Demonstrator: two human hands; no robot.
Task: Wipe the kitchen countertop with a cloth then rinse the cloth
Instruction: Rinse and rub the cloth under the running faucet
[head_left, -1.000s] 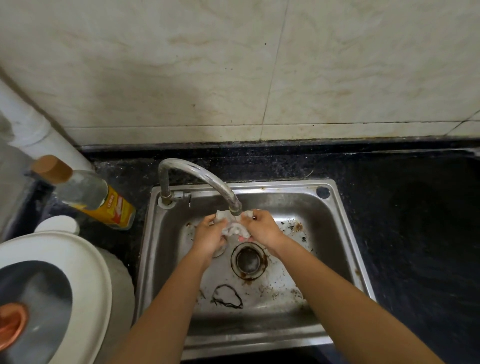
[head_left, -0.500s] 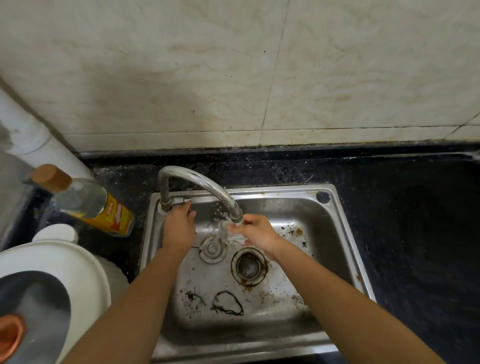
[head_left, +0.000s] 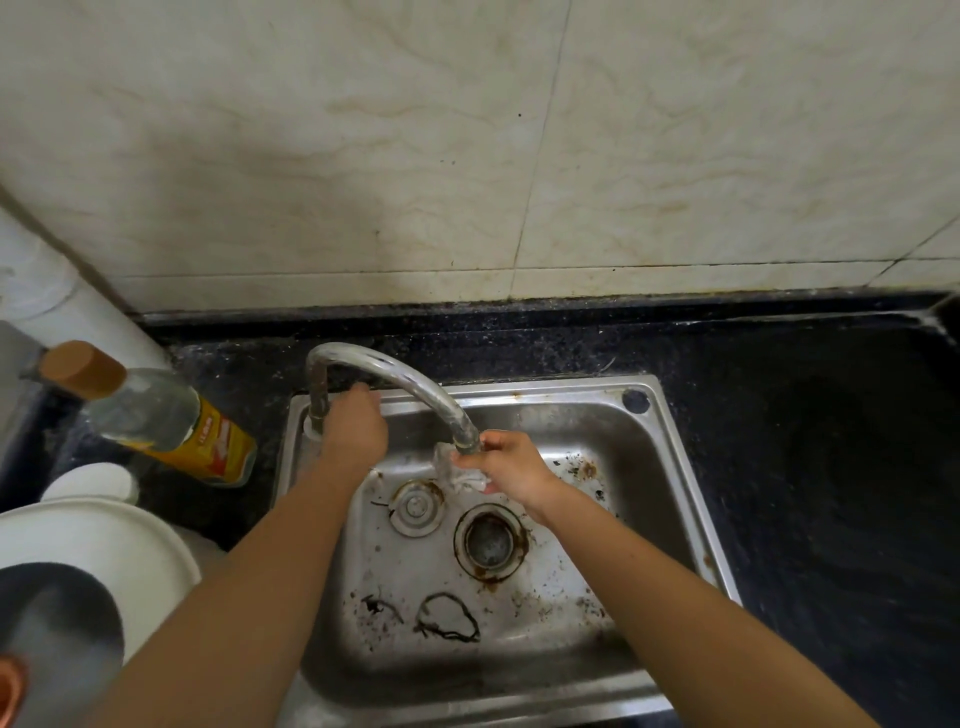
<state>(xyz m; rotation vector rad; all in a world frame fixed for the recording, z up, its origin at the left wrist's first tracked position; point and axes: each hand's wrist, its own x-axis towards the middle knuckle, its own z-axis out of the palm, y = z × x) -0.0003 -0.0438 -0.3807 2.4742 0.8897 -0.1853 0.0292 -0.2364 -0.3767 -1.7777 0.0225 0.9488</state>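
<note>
A small white cloth (head_left: 460, 475) hangs bunched right under the spout of the curved metal tap (head_left: 415, 384), over the steel sink (head_left: 670, 447). My right hand (head_left: 511, 465) is shut on the cloth and holds it against the spout's mouth. My left hand (head_left: 353, 428) rests at the tap's base at the sink's back left corner, fingers curled over the valve, which the hand hides. The black stone countertop (head_left: 831, 467) runs behind and to the right of the sink.
The sink floor has a drain (head_left: 488, 540), a loose metal strainer plug (head_left: 415, 512) and dark debris. A yellow-labelled bottle (head_left: 156, 421) with a brown cap lies tilted at the left. A white lidded appliance (head_left: 88, 571) fills the lower left. Tiled wall behind.
My left hand let go of the cloth and moved left and back to the tap's base. My right hand stays under the spout with the cloth.
</note>
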